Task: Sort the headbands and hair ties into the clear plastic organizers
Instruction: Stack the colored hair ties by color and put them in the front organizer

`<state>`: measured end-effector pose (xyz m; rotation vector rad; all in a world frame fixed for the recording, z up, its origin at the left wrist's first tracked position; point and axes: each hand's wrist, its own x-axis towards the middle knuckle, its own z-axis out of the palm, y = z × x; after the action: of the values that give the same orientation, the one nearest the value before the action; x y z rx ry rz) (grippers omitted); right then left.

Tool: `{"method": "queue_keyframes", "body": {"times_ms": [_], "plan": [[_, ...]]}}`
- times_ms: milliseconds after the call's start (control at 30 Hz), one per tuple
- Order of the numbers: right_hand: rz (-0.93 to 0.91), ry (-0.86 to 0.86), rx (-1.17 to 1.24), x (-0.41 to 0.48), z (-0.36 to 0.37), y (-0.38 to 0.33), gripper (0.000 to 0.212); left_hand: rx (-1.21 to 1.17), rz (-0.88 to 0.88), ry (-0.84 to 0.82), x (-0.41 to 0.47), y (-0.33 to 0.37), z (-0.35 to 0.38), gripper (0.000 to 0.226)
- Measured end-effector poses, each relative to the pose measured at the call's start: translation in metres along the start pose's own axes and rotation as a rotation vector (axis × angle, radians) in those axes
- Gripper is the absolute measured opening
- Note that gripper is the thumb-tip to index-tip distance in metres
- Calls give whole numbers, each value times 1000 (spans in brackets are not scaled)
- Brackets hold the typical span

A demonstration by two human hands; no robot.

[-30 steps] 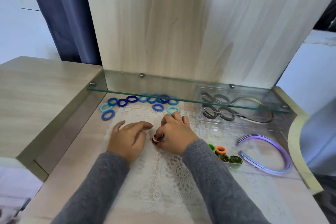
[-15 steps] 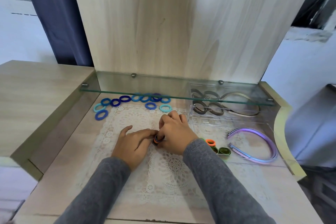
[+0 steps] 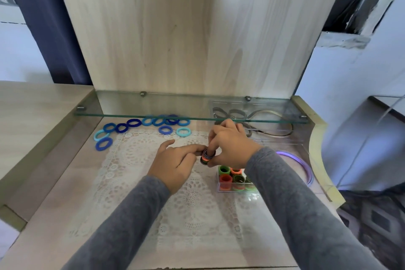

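Item in hand: small stack of orange, dark and blue hair ties [image 3: 207,157], sitting mid-table over the white lace mat [image 3: 131,160], just far-left of the small clear plastic organizer [image 3: 221,190].
Right hand [image 3: 232,147]: curling its fingers round the stack and pinching it from the right.
Left hand [image 3: 175,164]: stretching its forefinger to touch the stack's left side, thumb lifting clear; not gripping.
Organizer: already holding upright green and orange rolls of ties.
Waiting: loose blue hair ties [image 3: 142,124] lying far left, beneath the glass shelf [image 3: 175,105].
Right side: purple headband [image 3: 303,163] lying in a larger clear tray.
Risk: the stack is springing apart if the pinch is loosening, scattering ties.
Risk: the packed organizer is tipping if the stack is being forced in.
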<state>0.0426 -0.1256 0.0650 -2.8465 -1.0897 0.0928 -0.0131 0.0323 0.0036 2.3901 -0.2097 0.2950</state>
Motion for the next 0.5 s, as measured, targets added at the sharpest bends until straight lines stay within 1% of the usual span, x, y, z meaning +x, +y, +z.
{"method": "queue_keyframes", "body": {"times_ms": [233, 367, 500], "plan": [[91, -17, -15, -22, -12, 37, 20, 11, 45, -85, 26, 31, 25, 55], [128, -28, -37, -31, -11, 52, 21, 5, 66, -139, 36, 40, 39, 55], [150, -63, -46, -37, -6, 62, 23, 38, 74, -159, 39, 43, 48, 54]]}}
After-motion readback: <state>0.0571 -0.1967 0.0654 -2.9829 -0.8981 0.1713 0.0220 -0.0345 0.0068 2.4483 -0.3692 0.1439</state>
